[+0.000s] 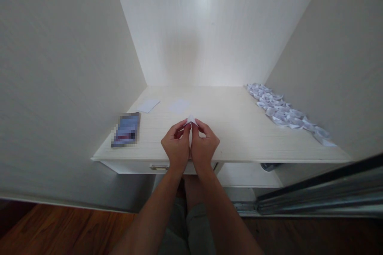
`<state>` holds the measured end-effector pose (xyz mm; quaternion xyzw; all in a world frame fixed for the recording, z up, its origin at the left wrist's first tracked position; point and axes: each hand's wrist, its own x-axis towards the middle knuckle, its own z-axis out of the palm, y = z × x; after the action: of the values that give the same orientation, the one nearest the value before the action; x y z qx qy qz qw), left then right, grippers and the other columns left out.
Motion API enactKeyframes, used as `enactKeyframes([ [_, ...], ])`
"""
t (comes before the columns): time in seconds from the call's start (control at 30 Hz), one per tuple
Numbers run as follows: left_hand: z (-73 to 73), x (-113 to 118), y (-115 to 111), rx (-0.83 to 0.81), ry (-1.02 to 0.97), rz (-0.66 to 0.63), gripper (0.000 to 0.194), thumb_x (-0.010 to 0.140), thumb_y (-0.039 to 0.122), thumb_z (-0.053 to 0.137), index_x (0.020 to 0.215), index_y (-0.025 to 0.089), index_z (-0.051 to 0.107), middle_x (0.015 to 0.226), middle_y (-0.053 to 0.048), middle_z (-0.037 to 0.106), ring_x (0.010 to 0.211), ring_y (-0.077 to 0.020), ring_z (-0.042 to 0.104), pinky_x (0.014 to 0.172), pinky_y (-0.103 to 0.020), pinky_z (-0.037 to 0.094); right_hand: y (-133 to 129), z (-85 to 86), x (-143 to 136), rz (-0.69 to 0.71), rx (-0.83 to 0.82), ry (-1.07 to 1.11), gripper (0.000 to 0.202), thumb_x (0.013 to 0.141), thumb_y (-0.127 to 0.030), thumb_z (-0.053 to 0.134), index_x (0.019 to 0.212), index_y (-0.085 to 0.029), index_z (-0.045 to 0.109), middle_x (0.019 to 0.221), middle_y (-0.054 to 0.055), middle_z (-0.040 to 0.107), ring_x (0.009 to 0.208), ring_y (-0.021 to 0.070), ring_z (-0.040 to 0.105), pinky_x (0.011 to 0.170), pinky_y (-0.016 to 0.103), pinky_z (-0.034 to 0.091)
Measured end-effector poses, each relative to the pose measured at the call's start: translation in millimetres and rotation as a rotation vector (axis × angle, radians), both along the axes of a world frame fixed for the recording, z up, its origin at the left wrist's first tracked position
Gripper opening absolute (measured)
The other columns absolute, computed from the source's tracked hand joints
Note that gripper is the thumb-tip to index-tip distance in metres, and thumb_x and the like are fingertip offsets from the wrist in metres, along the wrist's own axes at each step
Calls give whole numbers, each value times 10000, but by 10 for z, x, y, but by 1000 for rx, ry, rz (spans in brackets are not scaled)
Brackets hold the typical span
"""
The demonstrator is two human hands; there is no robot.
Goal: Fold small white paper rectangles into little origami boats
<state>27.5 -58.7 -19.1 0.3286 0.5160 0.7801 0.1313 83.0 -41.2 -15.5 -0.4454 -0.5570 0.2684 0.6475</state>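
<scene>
A small white piece of folded paper (190, 119) comes to a point between my two hands, above the front part of the white desk (239, 135). My left hand (177, 140) pinches its left side between thumb and fingers. On the other side my right hand (204, 141) pinches it the same way, and the two hands almost touch along the thumbs. The lower part of the paper is hidden by my fingers. Just beyond the hands a flat white sheet (179, 106) lies on the desk.
Several folded white paper pieces (281, 111) form a long heap along the right wall. At the left lie a stack of white paper (148, 106) and a blurred-out bluish flat item (126, 130). A drawer handle (159, 167) sits under the desk's front edge.
</scene>
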Motion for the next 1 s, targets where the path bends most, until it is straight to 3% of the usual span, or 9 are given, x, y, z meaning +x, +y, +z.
enactKeyframes([
  [0.27, 36, -49, 48, 37, -65, 20, 188, 707, 233, 812, 864, 162, 737, 782, -29, 768, 708, -157, 730, 675, -261, 603, -12, 9, -27, 22, -35, 32, 196, 844, -260, 677, 963, -204, 823, 908, 53, 818, 808, 216, 740, 845, 368, 581],
  [0.47, 34, -25, 41, 8, -46, 44, 212, 724, 280, 810, 889, 162, 748, 825, -48, 783, 751, -183, 750, 729, -309, 624, -32, 19, -6, 69, -70, 43, 221, 882, -325, 659, 997, -230, 823, 970, 55, 822, 852, 228, 752, 882, 395, 580],
  [0.73, 21, -16, 12, -60, 89, 41, 233, 802, 330, 774, 967, 167, 795, 933, -79, 808, 817, -202, 759, 804, -345, 628, -17, 31, 15, 128, -100, 52, 299, 937, -385, 602, 1064, -218, 814, 1106, 91, 803, 1036, 262, 756, 974, 419, 557],
  [1.0, -64, -98, 54, -93, 255, 1, 243, 884, 291, 669, 1064, 166, 774, 1026, -111, 785, 872, -213, 750, 794, -358, 631, 32, 55, 28, 221, -131, 100, 292, 944, -375, 573, 985, -210, 809, 1001, 88, 817, 898, 244, 752, 891, 410, 565],
])
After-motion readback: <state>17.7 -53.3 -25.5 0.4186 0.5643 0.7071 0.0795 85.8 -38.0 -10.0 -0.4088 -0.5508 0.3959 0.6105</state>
